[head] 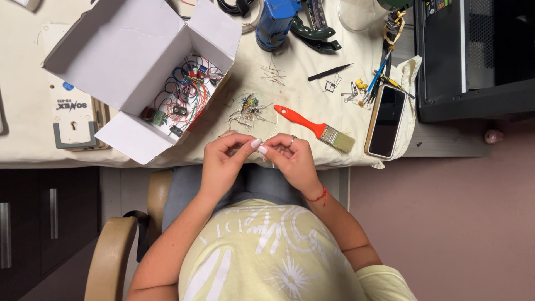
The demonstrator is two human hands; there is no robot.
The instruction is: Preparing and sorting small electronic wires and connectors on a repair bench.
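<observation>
I cannot see what my left hand [223, 161] and my right hand [290, 159] pinch between them; the thing is too small, and the fingertips cover it. So I cannot tell if either grip has closed on anything. The little heap of wires and parts [248, 108] on the worktop [301, 95] is too fine to sort out. The tangle inside the white box [128, 61] is partly hidden by the box wall. The blue tool [276, 19] and the clear round tub [359, 14] are cut off by the top edge. The black case [473, 56] runs off the right edge. My lap hides the chair seat, and the tiny bits near the phone [387, 120] are too small to name.
</observation>
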